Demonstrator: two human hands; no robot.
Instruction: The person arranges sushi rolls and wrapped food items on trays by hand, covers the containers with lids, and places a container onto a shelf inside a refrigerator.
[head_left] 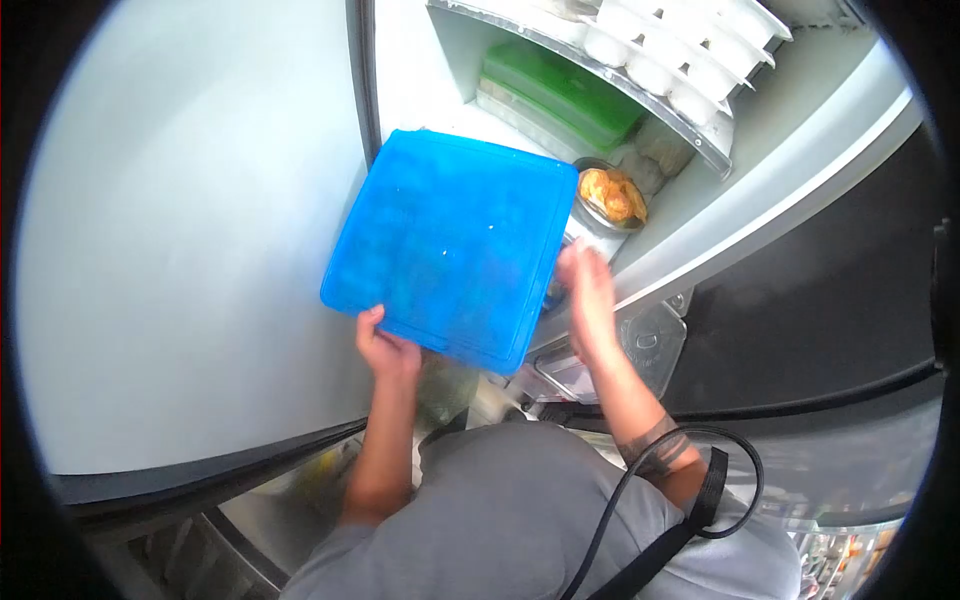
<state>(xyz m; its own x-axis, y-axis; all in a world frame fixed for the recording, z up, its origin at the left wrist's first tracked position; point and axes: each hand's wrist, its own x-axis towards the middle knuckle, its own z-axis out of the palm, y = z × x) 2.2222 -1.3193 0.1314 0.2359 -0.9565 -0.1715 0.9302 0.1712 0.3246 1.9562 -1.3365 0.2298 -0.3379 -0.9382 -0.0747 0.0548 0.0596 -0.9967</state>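
A large container with a blue lid (450,240) is held tilted in front of the open fridge or freezer. My left hand (385,345) grips its near left edge, thumb on top and fingers hidden underneath. At the container's right side is my right hand (588,285), slightly blurred; its fingers point toward the compartment and look apart from one another, and I cannot make out anything in them. Just beyond that hand stands a round metal bowl (632,224) with orange-brown food (612,195) in it.
A green-lidded box (560,95) sits inside under a metal-edged shelf (600,68), which bears stacked white trays (680,50). The fridge door (190,240) stands at the left. Clear lidded containers (650,345) lie below at the right. A black cable (755,455) loops near my right arm.
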